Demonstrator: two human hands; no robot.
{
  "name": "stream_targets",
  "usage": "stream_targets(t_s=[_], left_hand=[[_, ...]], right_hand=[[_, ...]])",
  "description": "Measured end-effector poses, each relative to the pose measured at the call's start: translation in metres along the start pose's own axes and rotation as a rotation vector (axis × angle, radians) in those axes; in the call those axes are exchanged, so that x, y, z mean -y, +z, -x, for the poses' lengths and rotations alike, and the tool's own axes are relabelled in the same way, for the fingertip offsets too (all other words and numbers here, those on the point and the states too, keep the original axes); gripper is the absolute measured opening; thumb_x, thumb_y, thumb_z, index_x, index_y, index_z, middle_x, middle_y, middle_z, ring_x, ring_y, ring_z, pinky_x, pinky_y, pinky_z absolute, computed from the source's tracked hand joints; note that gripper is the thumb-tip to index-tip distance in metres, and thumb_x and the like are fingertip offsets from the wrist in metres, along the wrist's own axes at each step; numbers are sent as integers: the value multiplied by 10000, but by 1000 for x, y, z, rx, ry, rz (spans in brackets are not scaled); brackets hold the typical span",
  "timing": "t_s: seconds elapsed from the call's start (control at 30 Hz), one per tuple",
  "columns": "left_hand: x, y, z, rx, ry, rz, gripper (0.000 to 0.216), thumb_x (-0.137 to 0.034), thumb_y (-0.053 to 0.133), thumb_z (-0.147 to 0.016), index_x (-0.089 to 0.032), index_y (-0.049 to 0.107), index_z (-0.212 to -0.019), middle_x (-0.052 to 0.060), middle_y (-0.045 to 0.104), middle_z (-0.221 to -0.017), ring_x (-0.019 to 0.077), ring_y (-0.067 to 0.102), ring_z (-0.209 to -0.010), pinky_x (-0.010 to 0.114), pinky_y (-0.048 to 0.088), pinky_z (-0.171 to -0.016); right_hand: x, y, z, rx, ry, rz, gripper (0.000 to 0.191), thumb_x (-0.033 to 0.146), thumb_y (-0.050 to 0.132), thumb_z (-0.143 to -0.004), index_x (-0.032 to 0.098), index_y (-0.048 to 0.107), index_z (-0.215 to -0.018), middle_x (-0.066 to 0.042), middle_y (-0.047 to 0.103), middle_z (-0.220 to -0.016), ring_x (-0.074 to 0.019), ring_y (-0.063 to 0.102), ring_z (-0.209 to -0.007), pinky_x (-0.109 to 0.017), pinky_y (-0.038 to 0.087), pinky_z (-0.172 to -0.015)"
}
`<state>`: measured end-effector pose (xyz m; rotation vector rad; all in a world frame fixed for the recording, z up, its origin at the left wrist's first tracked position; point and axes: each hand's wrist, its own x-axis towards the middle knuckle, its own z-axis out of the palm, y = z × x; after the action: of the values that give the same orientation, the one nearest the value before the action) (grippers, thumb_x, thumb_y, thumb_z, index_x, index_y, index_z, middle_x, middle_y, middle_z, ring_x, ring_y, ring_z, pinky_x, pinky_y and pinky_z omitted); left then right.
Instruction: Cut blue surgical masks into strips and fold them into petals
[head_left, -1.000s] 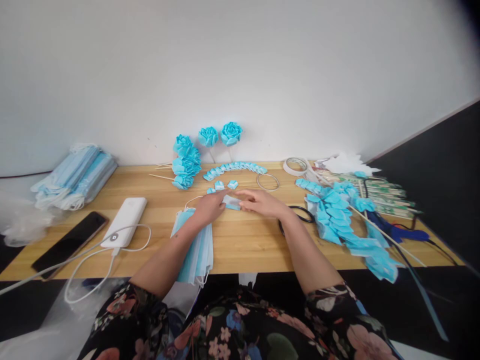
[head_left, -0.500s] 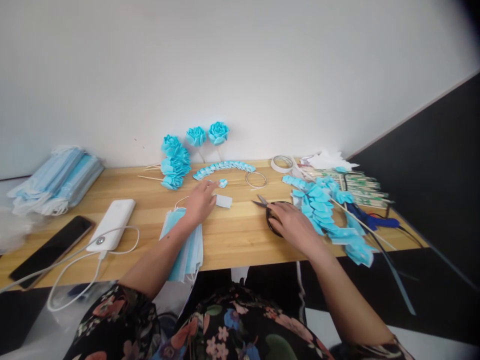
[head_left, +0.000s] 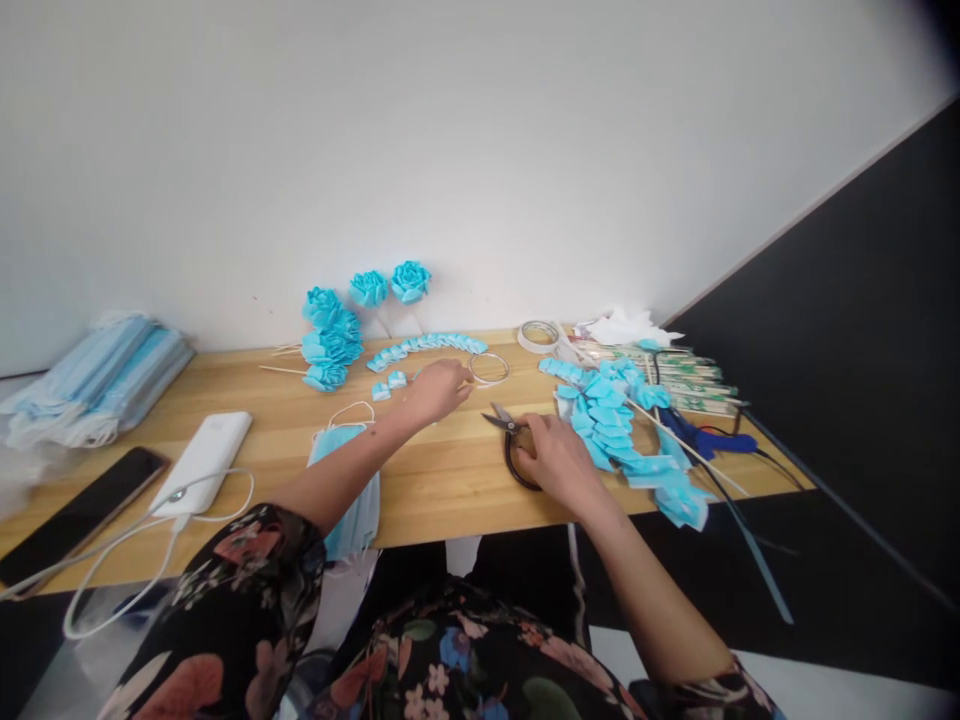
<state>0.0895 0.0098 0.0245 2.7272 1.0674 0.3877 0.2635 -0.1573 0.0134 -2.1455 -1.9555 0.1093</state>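
Note:
My left hand (head_left: 441,388) reaches over the middle of the wooden table, fingers stretched toward a thin coil of wire (head_left: 489,382). Its fingertips are at the coil's left edge; whether they touch it I cannot tell. To the left of that hand lie two small folded blue petals (head_left: 389,385), and behind it a curved row of blue petals (head_left: 427,344). My right hand (head_left: 555,452) is closed around the black handles of scissors (head_left: 501,414), lying on the table with blades a little apart. A blue face mask (head_left: 352,515) lies partly under my left forearm.
Blue flowers on sticks (head_left: 330,340) lie at the back left, with two more against the wall. Left are stacked masks (head_left: 97,375), a white power bank (head_left: 206,460) and a phone (head_left: 82,510). Right are tape (head_left: 538,336), blue strips (head_left: 607,415) and a blue glue gun (head_left: 724,443).
My left hand has moved right, from beside the folded petals to the wire coil. Two petals now show where it was. My right hand stays on the scissors. The view has shifted slightly.

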Motion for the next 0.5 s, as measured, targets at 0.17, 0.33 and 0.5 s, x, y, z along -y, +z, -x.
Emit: stream_targets(t_s=[0.17,0.33,0.5], left_hand=[[2,32,-22,29,-81,20,251,-251,560,-817,-154,731,-973,137,707,-961,285,641,-935,347,470,-795],[3,43,-24,9,-101,107,212,-156,530,-775,-157,730,-845,120,709,-895,251,639,-870,321,465,-773],[5,36,-25,-53,-90,209,171,-184,552,-766,-174,716,-812,80,703,-878,220,625,-880,305,463,-821]], right_hand=[[-19,-11,20,-24,65,-423,559,248,632,-792,192,505,-1333,-131,626,-1189,-278,604,-1098,-398,462,-943],[-32,-9,25,49,133,-1073,635,288,703,-747,249,507,-1349,-66,623,-1165,-209,594,-1090,-339,468,-932],[-26,-4,23,85,231,-1492,432,360,741,-779,204,633,-1167,-63,647,-978,-159,590,-810,-261,458,-658]])
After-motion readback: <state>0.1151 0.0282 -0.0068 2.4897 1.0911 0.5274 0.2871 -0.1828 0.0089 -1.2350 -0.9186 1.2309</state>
